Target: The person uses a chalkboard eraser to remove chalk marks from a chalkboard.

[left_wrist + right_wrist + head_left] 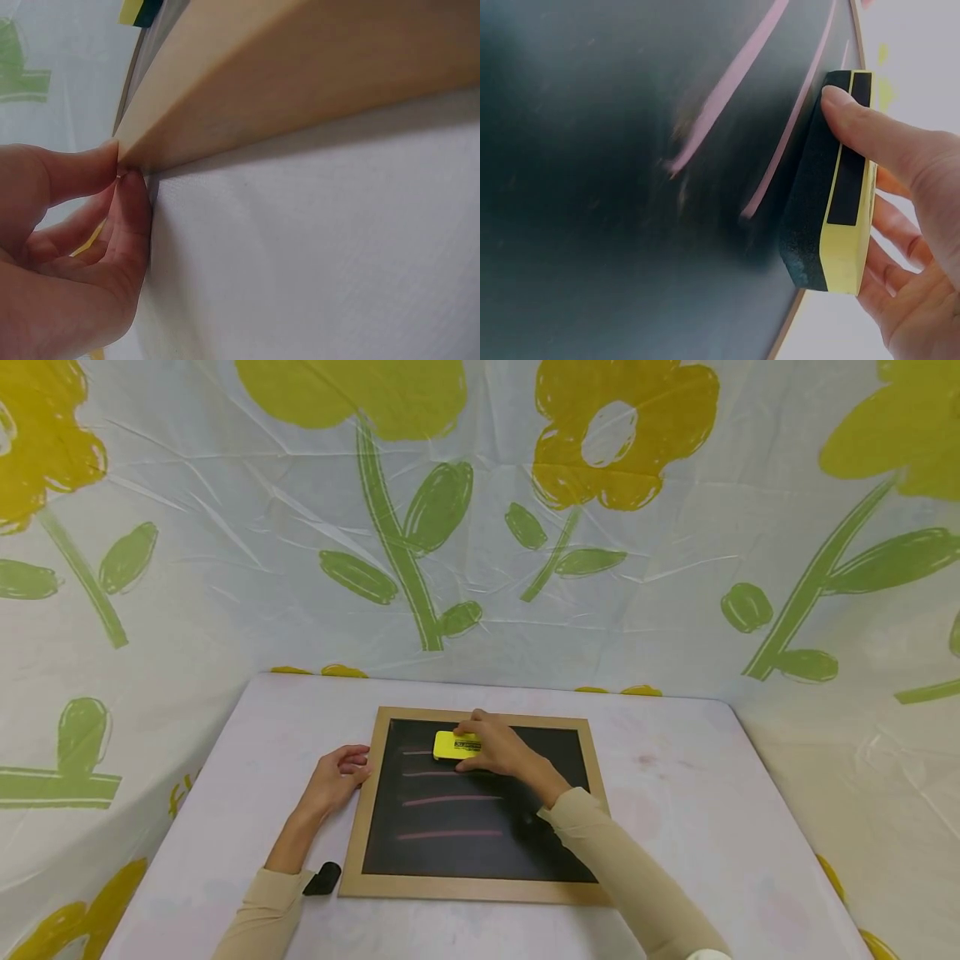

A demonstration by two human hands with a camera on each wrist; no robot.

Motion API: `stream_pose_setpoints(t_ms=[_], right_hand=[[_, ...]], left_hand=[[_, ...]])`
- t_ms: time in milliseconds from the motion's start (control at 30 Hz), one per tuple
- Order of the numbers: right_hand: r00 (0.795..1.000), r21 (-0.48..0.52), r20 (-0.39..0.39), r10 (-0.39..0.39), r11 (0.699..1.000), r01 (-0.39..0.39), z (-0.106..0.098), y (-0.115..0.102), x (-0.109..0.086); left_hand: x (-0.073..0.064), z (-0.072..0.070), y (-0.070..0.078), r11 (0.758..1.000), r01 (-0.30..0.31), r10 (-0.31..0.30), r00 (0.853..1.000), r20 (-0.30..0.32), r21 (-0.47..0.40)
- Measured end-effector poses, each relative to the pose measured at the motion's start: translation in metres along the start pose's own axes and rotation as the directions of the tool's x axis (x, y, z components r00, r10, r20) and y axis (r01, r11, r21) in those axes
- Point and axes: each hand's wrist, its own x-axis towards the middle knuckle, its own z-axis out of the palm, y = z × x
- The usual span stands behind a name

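A chalkboard (450, 860) with a light wooden frame lies flat on the table, several pink chalk lines (450, 835) drawn across its dark face. My right hand (498, 747) grips a yellow chalkboard eraser (446, 745) by its sides, over the upper lines. In the right wrist view the eraser's dark felt (810, 202) faces the board, and my thumb lies along one side. My left hand (337, 781) is at the frame's left edge. Seen from the left wrist, its thumb and forefinger pinch the wooden frame (225, 97) at its edge.
A small black object (323, 878) is by the left sleeve, near the frame's lower left corner. The table (675, 793) has a pale cover. Behind it hangs a white sheet (285, 527) printed with yellow flowers and green stems.
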Motion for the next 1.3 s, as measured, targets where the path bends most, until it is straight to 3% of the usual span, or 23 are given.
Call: stream_pose_setpoints(t_ms=[633,967,1300], right_hand=[[0.999,-0.030,0.041,-0.016,0.999,0.018,0.010,-0.032,0.025],[0.998,-0.079,0.049,-0.026,0.996,0.030,0.020,-0.050,0.039],[0.998,-0.141,0.051,-0.025,0.989,0.032,0.021,-0.051,0.039]], left_hand=[[0.000,-0.003,-0.003,1.000,0.015,-0.015,1.000,-0.002,-0.005],[0.001,0.001,-0.003,0.998,0.057,-0.057,0.998,0.000,0.004],[0.000,0.002,-0.001,0.999,0.032,-0.032,0.999,-0.011,-0.007]])
